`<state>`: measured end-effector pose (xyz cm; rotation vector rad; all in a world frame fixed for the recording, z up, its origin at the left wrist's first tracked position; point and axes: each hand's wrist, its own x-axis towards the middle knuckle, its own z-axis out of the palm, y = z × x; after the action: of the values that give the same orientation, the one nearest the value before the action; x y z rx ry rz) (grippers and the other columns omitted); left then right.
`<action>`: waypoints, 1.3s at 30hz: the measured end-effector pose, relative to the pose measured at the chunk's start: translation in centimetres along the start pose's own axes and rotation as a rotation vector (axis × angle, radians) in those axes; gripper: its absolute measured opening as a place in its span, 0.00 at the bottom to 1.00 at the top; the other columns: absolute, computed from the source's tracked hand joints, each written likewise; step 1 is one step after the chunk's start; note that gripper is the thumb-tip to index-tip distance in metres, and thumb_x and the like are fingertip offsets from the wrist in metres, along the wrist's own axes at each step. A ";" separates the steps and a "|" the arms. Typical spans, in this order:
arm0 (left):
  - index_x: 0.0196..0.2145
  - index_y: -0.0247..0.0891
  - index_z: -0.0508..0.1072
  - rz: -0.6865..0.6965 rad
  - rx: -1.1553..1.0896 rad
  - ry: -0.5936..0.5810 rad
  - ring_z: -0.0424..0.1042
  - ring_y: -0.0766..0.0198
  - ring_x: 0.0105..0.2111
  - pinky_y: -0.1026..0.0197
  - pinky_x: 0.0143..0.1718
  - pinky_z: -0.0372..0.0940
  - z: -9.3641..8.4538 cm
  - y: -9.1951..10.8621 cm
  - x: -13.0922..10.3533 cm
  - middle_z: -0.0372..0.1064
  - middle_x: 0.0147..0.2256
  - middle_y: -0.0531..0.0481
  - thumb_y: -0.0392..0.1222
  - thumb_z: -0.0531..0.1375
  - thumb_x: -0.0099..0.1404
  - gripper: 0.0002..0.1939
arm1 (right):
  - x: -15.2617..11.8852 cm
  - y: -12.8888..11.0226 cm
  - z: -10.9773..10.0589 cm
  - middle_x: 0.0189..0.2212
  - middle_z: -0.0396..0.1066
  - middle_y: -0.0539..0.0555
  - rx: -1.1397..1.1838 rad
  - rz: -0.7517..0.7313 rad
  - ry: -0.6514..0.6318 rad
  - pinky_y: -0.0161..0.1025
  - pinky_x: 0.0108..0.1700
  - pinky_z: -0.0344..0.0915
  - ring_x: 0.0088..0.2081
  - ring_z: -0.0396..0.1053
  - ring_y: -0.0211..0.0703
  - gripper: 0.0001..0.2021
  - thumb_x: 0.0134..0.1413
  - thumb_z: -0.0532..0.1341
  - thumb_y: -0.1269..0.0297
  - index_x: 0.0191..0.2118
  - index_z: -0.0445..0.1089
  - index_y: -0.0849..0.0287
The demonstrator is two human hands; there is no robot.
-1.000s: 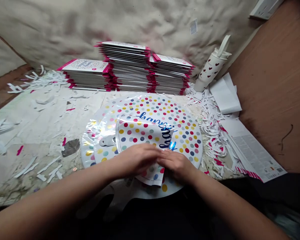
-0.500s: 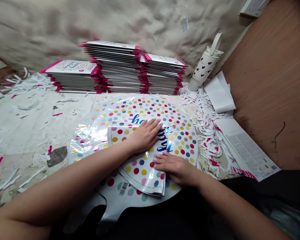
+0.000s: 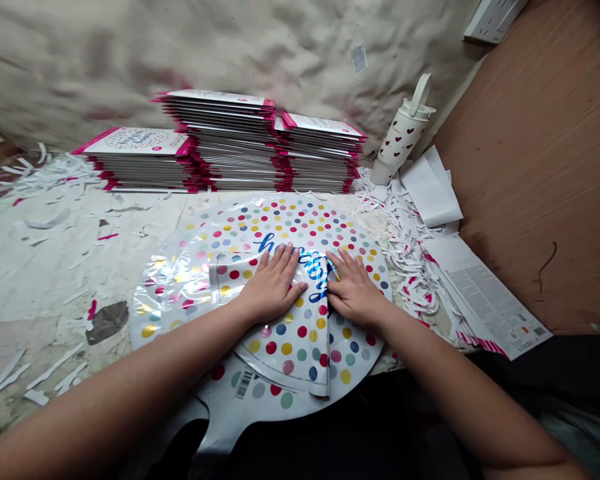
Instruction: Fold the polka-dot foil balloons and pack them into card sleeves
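A polka-dot foil balloon [image 3: 290, 400], flat and round with a tail at its lower left, lies on the table. On top of it rests a folded dotted piece [image 3: 287, 350] with blue lettering and a straight right edge. My left hand [image 3: 271, 285] lies on the folded piece, its fingers spread and palm down. At the fold's right edge, my right hand [image 3: 354, 283] presses down with fingers apart, touching both the edge and the balloon beneath. The lettering is partly covered by my left hand.
Several stacks of pink-edged packages [image 3: 237, 157] stand along the wall. A white bottle with hearts [image 3: 400, 143] leans behind paper shreds [image 3: 405, 247]. Printed cards [image 3: 495, 307] are fanned out at right. More shreds and scraps lie on the table [image 3: 45, 267] at left.
My right hand has moved up along the fold's edge. My left hand has shifted left and lower, uncovering more of the lettering. The view has shifted slightly.
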<state>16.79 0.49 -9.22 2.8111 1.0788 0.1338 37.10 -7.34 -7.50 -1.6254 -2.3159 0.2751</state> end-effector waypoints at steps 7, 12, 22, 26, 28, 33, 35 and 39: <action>0.63 0.33 0.44 -0.025 0.020 0.002 0.35 0.49 0.63 0.42 0.59 0.36 0.1 0.2 0.0 0.38 0.63 0.38 0.59 0.40 0.66 0.35 | 0.7 0.5 1.6 0.65 0.34 0.57 -0.058 0.342 -0.061 0.70 0.57 0.32 0.64 0.28 0.61 0.25 0.58 0.49 0.56 0.61 0.51 0.51; 0.63 0.32 0.45 -0.054 0.013 -0.026 0.34 0.48 0.63 0.41 0.59 0.35 0.0 0.3 0.1 0.36 0.63 0.38 0.60 0.39 0.65 0.37 | 0.4 0.5 0.6 0.65 0.35 0.59 -0.037 0.489 0.121 0.68 0.57 0.37 0.64 0.29 0.61 0.27 0.60 0.46 0.52 0.63 0.47 0.55; 0.63 0.32 0.45 -0.042 0.026 -0.068 0.34 0.46 0.63 0.39 0.58 0.35 -1.3 1.1 0.8 0.36 0.64 0.38 0.55 0.40 0.66 0.33 | 0.0 1.8 -1.3 0.65 0.32 0.59 -0.082 0.489 -0.076 0.63 0.59 0.33 0.64 0.27 0.57 0.30 0.57 0.50 0.50 0.62 0.48 0.56; 0.63 0.41 0.46 0.261 0.000 -0.122 0.35 0.50 0.63 0.42 0.59 0.36 -2.0 1.7 1.8 0.38 0.64 0.47 0.49 0.41 0.68 0.27 | -2.1 0.4 -1.4 0.65 0.27 0.61 0.059 0.444 -0.254 0.63 0.59 0.35 0.64 0.24 0.60 0.50 0.40 0.63 0.48 0.65 0.36 0.56; 0.63 0.41 0.46 0.287 -0.018 -0.165 0.37 0.49 0.63 0.42 0.58 0.37 -1.6 1.6 2.0 0.39 0.64 0.46 0.52 0.41 0.68 0.28 | -2.8 -1.1 -0.4 0.65 0.28 0.64 0.058 0.436 -0.214 0.65 0.59 0.34 0.63 0.24 0.62 0.53 0.37 0.65 0.51 0.65 0.34 0.61; 0.62 0.39 0.47 0.251 -0.026 -0.155 0.35 0.49 0.63 0.42 0.59 0.36 -0.6 1.7 2.2 0.38 0.64 0.44 0.52 0.42 0.68 0.29 | -3.9 -3.0 2.1 0.60 0.53 0.61 0.105 -0.181 0.142 0.54 0.61 0.45 0.63 0.43 0.50 0.27 0.52 0.56 0.70 0.59 0.55 0.60; 0.63 0.39 0.46 0.240 -0.025 -0.177 0.35 0.49 0.63 0.41 0.58 0.36 -1.1 1.7 2.1 0.37 0.64 0.44 0.52 0.42 0.68 0.29 | -4.3 -2.5 2.1 0.50 0.68 0.56 0.170 -0.428 0.159 0.47 0.59 0.52 0.57 0.59 0.42 0.18 0.56 0.52 0.74 0.51 0.66 0.57; 0.63 0.38 0.44 0.176 0.002 -0.270 0.34 0.50 0.63 0.45 0.59 0.38 -2.6 0.2 -0.6 0.34 0.64 0.43 0.54 0.44 0.66 0.32 | -4.8 -1.1 1.0 0.43 0.73 0.54 0.301 -0.387 0.048 0.48 0.59 0.51 0.47 0.69 0.41 0.13 0.55 0.54 0.73 0.44 0.70 0.56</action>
<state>16.14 0.18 -6.62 2.8156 0.7734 -0.2243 37.26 -12.25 -8.73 -1.0101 -2.3541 0.4604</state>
